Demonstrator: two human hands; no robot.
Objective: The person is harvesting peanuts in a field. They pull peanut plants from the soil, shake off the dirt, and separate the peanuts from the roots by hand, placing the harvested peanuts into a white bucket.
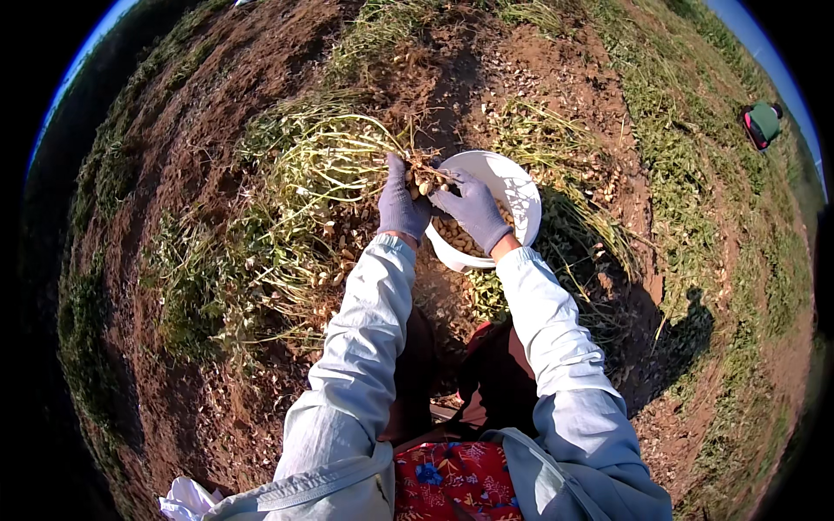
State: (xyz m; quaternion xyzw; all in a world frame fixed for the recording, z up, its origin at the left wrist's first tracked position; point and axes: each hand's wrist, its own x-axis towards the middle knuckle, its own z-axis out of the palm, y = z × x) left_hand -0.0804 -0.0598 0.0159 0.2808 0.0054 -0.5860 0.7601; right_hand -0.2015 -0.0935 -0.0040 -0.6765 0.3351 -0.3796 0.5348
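Observation:
My left hand (402, 205), in a grey knit glove, grips a pulled peanut plant (345, 153) near its root end. Its green stems trail off to the left. Pods (425, 187) hang from the roots between my two hands. Over the left part of a white plastic bucket (523, 189), my right hand (474, 208), gloved the same way, has its fingers at the roots and pods. Whether a pod is pinched in those fingers is hard to tell. Picked peanuts (459, 236) cover the bottom of the bucket, partly hidden by my right hand.
Peanut plants (215, 286) lie heaped to the left, and more pulled plants (580, 221) lie right of the bucket. Reddish soil (169, 404) runs between the rows. A person in green (763, 122) is far off at the right. A pale cloth (187, 500) is at lower left.

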